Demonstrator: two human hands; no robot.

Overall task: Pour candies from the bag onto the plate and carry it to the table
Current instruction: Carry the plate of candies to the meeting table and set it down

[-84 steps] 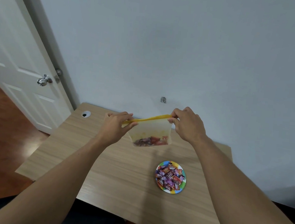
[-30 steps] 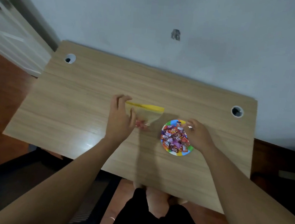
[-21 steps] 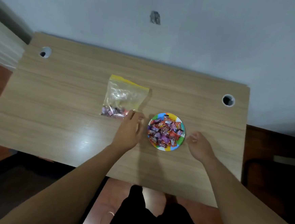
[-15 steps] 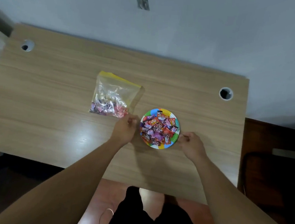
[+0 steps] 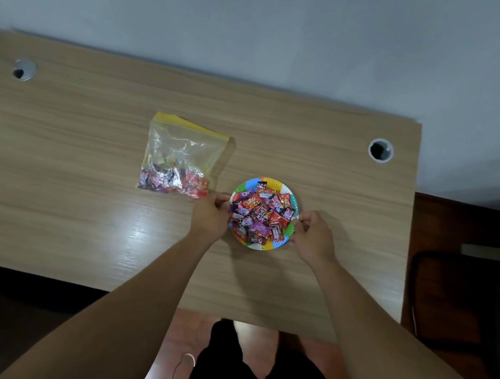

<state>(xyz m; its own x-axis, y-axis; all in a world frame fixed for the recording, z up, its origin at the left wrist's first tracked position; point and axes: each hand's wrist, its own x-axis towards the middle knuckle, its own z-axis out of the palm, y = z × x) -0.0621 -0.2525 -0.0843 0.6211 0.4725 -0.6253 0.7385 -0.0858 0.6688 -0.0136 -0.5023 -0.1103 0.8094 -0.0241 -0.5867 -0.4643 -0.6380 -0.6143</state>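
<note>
A small plate with a rainbow rim sits on the wooden desk, heaped with wrapped candies. My left hand pinches the plate's left rim. My right hand pinches its right rim. To the left of the plate lies the clear zip bag with a yellow seal, flat on the desk, with some candies left at its bottom edge. Neither hand touches the bag.
The desk stands against a pale wall and has a cable hole at the far left and another at the right. A dark chair stands beyond the desk's right edge. My legs show below the near edge.
The bag went from both hands down onto the desk, and my left hand let it go. Both hands then moved to the plate and closed on its rim.
</note>
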